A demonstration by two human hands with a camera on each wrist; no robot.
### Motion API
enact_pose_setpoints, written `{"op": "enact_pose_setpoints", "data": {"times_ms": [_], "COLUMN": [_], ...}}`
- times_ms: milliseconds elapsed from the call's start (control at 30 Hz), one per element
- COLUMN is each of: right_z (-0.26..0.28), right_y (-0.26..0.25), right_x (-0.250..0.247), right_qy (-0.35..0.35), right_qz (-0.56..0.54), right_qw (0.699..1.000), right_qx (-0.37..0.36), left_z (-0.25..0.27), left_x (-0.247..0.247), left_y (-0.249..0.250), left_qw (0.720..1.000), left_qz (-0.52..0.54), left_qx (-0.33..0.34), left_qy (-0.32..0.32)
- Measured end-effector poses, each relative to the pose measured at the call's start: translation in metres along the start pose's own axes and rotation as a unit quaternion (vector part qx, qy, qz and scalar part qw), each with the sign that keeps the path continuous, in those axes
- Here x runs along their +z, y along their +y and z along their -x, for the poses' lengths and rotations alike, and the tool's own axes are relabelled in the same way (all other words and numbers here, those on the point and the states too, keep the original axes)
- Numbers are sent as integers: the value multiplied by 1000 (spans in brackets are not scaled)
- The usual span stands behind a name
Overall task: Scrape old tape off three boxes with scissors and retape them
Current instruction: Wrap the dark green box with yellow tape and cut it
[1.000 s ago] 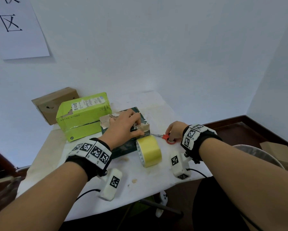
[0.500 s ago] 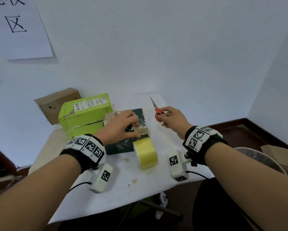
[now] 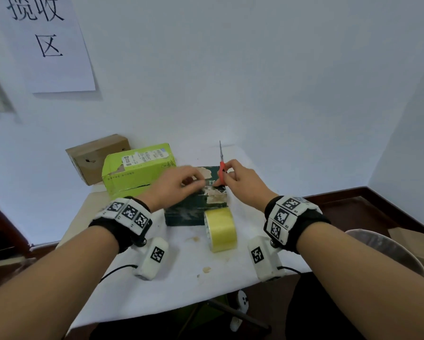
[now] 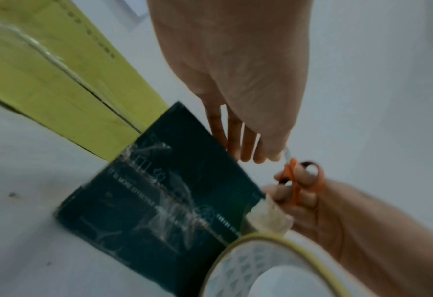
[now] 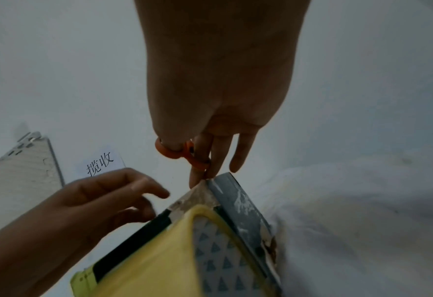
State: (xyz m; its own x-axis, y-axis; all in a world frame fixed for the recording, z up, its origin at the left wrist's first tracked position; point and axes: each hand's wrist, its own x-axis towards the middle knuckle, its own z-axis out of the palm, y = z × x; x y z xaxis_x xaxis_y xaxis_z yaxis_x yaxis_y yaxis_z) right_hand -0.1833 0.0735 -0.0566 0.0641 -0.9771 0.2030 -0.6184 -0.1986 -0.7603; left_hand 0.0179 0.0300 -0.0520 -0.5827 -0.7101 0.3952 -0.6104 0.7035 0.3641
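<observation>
Orange-handled scissors (image 3: 221, 165) are sitting in the right hand (image 3: 243, 184), blades together and pointing up over the dark green box (image 3: 193, 207).

The right hand's fingers are curling through and around the handle loops, gripping them, right above the box's far right corner where torn pale tape (image 3: 216, 196) is showing. The left hand (image 3: 174, 185) is hovering over the box top, fingers loosely bent; whether they are pinching anything I cannot tell, as the hand is blurred. The box is lying flat on the white table (image 3: 171, 273), touching the lime green box (image 3: 137, 165) on its left, with a brown cardboard box (image 3: 95, 155) behind that. A yellow tape roll (image 3: 222, 229) is standing on edge against the dark box's near corner.
</observation>
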Motion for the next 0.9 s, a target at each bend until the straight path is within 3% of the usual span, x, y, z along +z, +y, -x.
{"op": "enact_pose_setpoints", "data": {"times_ms": [100,233,367,567,633,700,733,833,900], "right_z": [0,3,7,12,12,11,11,12,13], "right_y": [-1,0,-9,-11,-8,-5,-4,-3,-6], "right_x": [5,11,9,7,7,10,12,16,14], "right_qy": [23,23,7,-16,-12,-2,5,18,20], "right_qz": [19,68,132,125,120,120,118,114,118], "right_qw": [1000,997,991,991,992,993,993,993,993], "right_qx": [1,-10,-31,-34,-25,-19,-18,-12,-5], "left_z": [10,25,28,21,20,21,22,29,32], "left_x": [-9,-6,-7,-7,-5,-5,-6,-1,8], "left_y": [-1,-5,-9,-10,-4,2,5,17,24], "left_qw": [997,997,998,991,986,964,939,857,824], "left_qz": [26,-34,-1,22,47,132,198,337,377], "left_qx": [-58,-50,-46,-122,-157,-230,-279,-379,-402], "left_qy": [36,-54,-41,-57,-18,33,26,-94,-129]}}
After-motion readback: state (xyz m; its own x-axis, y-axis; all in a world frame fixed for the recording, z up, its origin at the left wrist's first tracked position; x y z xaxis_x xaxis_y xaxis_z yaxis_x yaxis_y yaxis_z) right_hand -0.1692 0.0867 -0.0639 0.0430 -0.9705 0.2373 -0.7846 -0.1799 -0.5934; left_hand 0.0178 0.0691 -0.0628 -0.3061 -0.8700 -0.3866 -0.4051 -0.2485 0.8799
